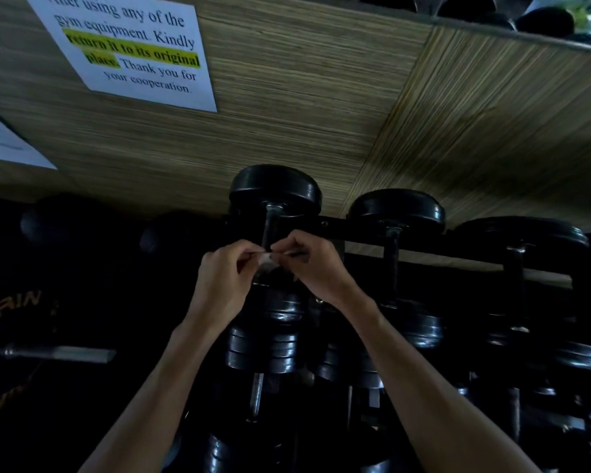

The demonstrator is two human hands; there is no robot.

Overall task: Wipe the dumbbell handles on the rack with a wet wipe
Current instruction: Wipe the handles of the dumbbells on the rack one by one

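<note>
Wipe (266,258), small and folded, is pinched between left hand (224,279) and right hand (313,268), both grips closed on it, just before the handle (270,227); such thin pinch may let it slip into the dark rack (355,230).

— That wall panelling (304,107) is tan-green with fine straw-like stripes, isn't it?
— Yes, and the white paper notice (127,49) has black print with one line highlighted yellow.
— The round rubber dumbbell heads (275,189) are glossy black.
— With a small whitish wipe (265,258) showing pale against them.
</note>
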